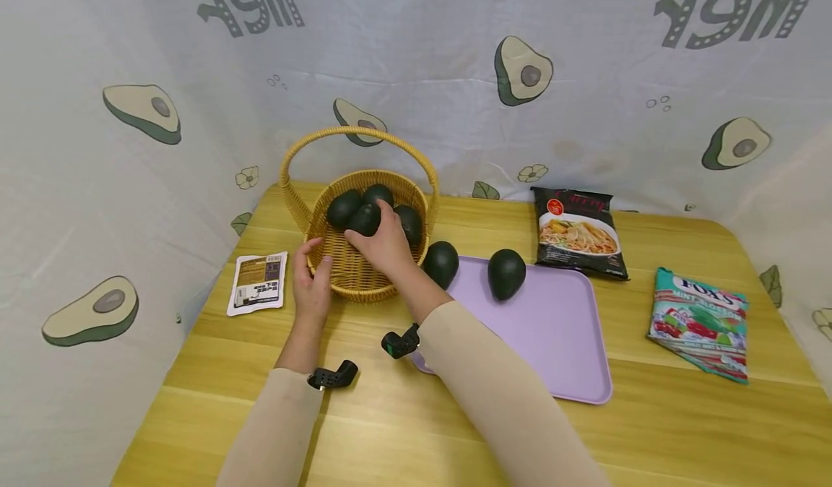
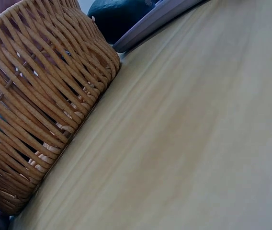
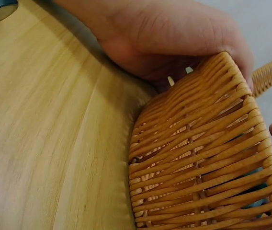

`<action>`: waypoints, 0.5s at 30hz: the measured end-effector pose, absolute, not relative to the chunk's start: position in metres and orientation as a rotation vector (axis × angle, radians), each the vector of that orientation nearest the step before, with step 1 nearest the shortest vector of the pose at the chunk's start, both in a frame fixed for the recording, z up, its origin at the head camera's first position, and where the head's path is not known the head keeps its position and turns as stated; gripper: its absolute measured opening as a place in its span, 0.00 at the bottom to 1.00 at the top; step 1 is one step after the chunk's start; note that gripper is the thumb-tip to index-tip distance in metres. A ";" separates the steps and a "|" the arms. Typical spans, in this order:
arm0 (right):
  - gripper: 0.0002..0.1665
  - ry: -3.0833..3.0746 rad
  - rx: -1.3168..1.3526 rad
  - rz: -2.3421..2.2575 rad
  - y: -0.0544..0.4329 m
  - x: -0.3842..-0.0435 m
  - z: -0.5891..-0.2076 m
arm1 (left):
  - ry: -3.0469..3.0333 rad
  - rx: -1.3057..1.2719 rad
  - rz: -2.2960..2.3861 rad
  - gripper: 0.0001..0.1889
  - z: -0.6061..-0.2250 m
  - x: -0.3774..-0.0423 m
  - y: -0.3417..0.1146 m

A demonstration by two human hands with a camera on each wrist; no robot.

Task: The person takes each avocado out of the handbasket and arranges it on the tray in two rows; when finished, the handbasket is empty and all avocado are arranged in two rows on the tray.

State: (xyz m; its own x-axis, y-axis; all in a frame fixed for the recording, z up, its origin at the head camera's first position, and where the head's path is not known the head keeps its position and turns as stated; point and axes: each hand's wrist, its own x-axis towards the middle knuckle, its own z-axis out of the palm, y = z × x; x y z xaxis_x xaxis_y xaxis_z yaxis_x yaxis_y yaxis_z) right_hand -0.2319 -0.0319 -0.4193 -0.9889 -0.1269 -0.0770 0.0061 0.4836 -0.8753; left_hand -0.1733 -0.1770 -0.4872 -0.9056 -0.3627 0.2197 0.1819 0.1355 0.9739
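Observation:
A yellow wicker basket with a tall arched handle stands on the table, several dark green avocados inside it. My right hand reaches over the front rim and grips one avocado between thumb and fingers, among the others. At the left front of the basket, my left hand holds the rim; in the right wrist view that hand bends round the woven side. One avocado lies between the basket and a lilac tray; a second avocado lies on the tray.
A white and brown packet lies left of the basket. Behind the tray is a black noodle packet, and at the right a teal FOX'S candy bag. A printed white cloth hangs behind the wooden table.

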 end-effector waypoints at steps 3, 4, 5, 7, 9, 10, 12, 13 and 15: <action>0.54 2.573 -0.068 -1.532 -0.035 -0.235 -0.421 | -2.017 0.173 -1.810 0.20 -0.487 -0.173 -0.178; 0.54 2.574 -0.063 -1.529 -0.036 -0.236 -0.422 | -2.017 0.172 -1.811 0.19 -0.487 -0.173 -0.178; 0.53 2.578 -0.058 -1.528 -0.036 -0.237 -0.422 | -2.015 0.171 -1.813 0.19 -0.487 -0.173 -0.178; 0.52 2.596 -0.062 -1.516 -0.038 -0.238 -0.424 | -2.011 0.169 -1.818 0.19 -0.488 -0.173 -0.177; 0.50 2.627 -0.071 -1.484 -0.040 -0.239 -0.425 | -2.007 0.170 -1.820 0.19 -0.487 -0.173 -0.177; 0.49 2.646 -0.076 -1.463 -0.041 -0.240 -0.426 | -2.007 0.170 -1.820 0.19 -0.487 -0.173 -0.177; 0.47 2.678 -0.084 -1.429 -0.043 -0.240 -0.426 | -2.005 0.171 -1.818 0.19 -0.487 -0.173 -0.176; 0.46 2.692 -0.085 -1.408 -0.044 -0.240 -0.426 | -2.005 0.171 -1.817 0.19 -0.487 -0.173 -0.176; 0.44 2.710 -0.083 -1.383 -0.045 -0.239 -0.426 | -2.003 0.175 -1.818 0.20 -0.487 -0.174 -0.177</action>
State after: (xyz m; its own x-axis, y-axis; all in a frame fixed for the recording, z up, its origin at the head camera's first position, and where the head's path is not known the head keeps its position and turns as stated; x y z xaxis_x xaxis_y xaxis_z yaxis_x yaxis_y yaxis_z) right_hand -0.2390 -0.0454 -0.4262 -0.9937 -0.0930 -0.0622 -0.0043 0.5869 -0.8097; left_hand -0.1738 -0.1769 -0.4870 -0.9007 -0.3711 0.2260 0.1890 0.1337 0.9728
